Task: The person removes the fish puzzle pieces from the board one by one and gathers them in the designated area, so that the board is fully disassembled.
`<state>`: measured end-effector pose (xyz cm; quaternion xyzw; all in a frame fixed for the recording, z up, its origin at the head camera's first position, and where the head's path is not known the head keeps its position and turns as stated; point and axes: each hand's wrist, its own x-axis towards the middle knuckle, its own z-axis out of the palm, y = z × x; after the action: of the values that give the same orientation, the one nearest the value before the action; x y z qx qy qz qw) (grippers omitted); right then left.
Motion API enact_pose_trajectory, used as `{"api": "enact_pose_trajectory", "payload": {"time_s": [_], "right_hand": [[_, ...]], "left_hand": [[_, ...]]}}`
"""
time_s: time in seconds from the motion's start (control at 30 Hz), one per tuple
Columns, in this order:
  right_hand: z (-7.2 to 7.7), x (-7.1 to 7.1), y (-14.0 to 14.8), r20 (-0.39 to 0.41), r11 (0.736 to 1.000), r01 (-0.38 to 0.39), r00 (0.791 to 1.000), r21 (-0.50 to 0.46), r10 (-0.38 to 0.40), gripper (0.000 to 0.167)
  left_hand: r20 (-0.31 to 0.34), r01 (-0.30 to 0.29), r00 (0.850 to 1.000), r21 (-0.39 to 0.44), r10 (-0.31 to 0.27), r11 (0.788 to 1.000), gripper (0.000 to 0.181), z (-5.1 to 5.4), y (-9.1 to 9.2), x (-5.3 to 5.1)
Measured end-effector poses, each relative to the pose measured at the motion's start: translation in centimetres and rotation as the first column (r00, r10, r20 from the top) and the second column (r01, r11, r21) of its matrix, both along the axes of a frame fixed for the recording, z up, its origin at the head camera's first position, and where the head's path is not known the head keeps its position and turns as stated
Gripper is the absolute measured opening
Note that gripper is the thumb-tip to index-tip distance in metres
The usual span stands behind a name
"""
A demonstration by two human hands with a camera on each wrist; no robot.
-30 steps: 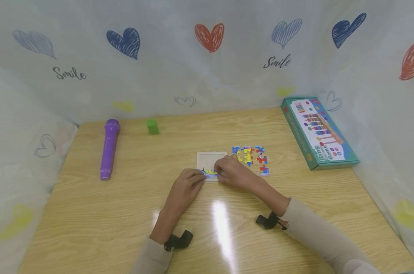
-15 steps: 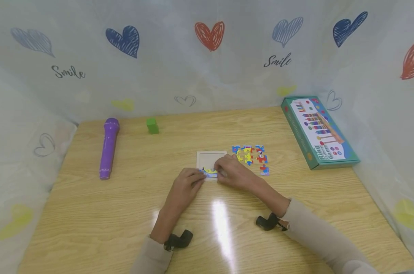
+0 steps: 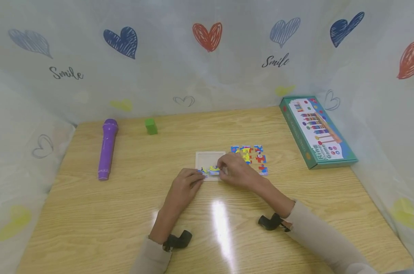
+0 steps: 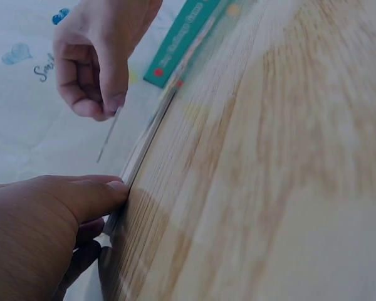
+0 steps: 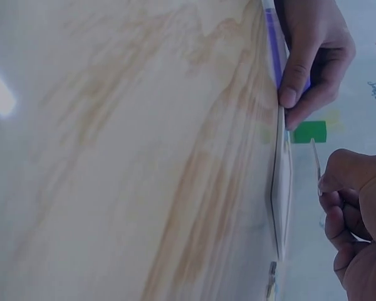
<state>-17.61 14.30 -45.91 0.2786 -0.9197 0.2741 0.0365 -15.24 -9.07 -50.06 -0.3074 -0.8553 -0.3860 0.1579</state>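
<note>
A pale square puzzle frame (image 3: 210,153) lies on the wooden table. My left hand (image 3: 182,187) pinches its near left corner between thumb and fingers. Beside those fingertips, a blue and yellow puzzle piece (image 3: 203,171) sits in the frame's lower left. My right hand (image 3: 238,171) pinches another blue and yellow puzzle piece (image 3: 214,170) over the frame's near side. Seen edge-on in the right wrist view, that thin piece (image 5: 317,166) is raised and apart from the frame (image 5: 280,194). Right of the frame lie several loose puzzle pieces (image 3: 260,158), partly hidden by my right hand.
On the far left lies a purple toy microphone (image 3: 108,149). A green block (image 3: 151,126) stands near the table's back edge. At the back right is a green game box (image 3: 317,131). A white curtain printed with hearts (image 3: 166,76) encloses the table (image 3: 131,205).
The puzzle piece in my right hand has come up from the frame's bottom row and tilted, moving slightly right with the hand. My left hand keeps its place at the frame's corner.
</note>
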Motion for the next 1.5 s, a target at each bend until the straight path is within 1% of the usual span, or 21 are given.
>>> {"api": "enact_pose_trajectory", "payload": {"time_s": [0.13, 0.3, 0.43, 0.57, 0.63, 0.73, 0.83, 0.93, 1.03, 1.2, 1.5], "right_hand": [[0.4, 0.2, 0.5, 0.017, 1.000, 0.001, 1.000, -0.013, -0.001, 0.012], [0.8, 0.5, 1.3, -0.001, 1.000, 0.004, 1.000, -0.010, -0.004, 0.012], [1.2, 0.7, 2.2, 0.000, 0.999, 0.030, 1.000, -0.018, -0.030, 0.014], [1.2, 0.8, 2.9, 0.002, 0.999, 0.030, 1.000, -0.022, -0.030, 0.014], [1.2, 0.9, 3.3, -0.010, 0.999, 0.031, 0.999, -0.019, -0.031, 0.015], [1.1, 1.0, 3.7, -0.031, 0.999, 0.031, 0.999, -0.019, -0.032, 0.016], [1.0, 1.1, 4.1, -0.048, 0.999, 0.032, 0.998, -0.015, -0.032, 0.017], [0.8, 1.1, 4.6, -0.070, 1.000, 0.024, 0.997, -0.005, -0.024, 0.016], [0.7, 1.2, 5.0, -0.095, 1.000, 0.017, 0.995, -0.005, -0.018, 0.016], [0.8, 1.3, 5.6, -0.106, 1.000, 0.016, 0.994, -0.016, -0.017, 0.017], [0.7, 1.7, 6.6, -0.071, 0.999, 0.041, 0.997, -0.004, -0.042, 0.016]], "left_hand": [[0.011, -0.007, 1.000, 0.001, 0.007, 1.000, 0.015, 0.0, 0.0, 0.1], [0.040, -0.002, 0.999, 0.008, 0.002, 1.000, 0.015, 0.0, 0.1, 0.0], [0.043, -0.003, 0.999, 0.011, 0.003, 1.000, 0.016, -0.1, 0.2, 0.0], [0.050, -0.009, 0.999, 0.018, 0.008, 1.000, 0.015, -0.1, 0.1, 0.1], [0.057, -0.007, 0.998, 0.014, 0.007, 1.000, 0.015, -0.1, 0.1, 0.1], [0.085, -0.007, 0.996, 0.004, 0.007, 1.000, 0.014, -0.1, 0.0, 0.1], [0.110, -0.015, 0.994, -0.010, 0.016, 1.000, 0.013, 0.0, 0.0, 0.1], [0.120, -0.022, 0.992, -0.017, 0.024, 1.000, 0.013, 0.1, 0.1, 0.2], [0.124, -0.026, 0.992, -0.014, 0.028, 1.000, 0.013, 0.1, 0.1, 0.2], [0.124, -0.033, 0.992, -0.010, 0.034, 0.999, 0.013, 0.1, 0.1, 0.2], [0.102, -0.038, 0.994, -0.014, 0.039, 0.999, 0.014, 0.1, 0.2, 0.2]]}}
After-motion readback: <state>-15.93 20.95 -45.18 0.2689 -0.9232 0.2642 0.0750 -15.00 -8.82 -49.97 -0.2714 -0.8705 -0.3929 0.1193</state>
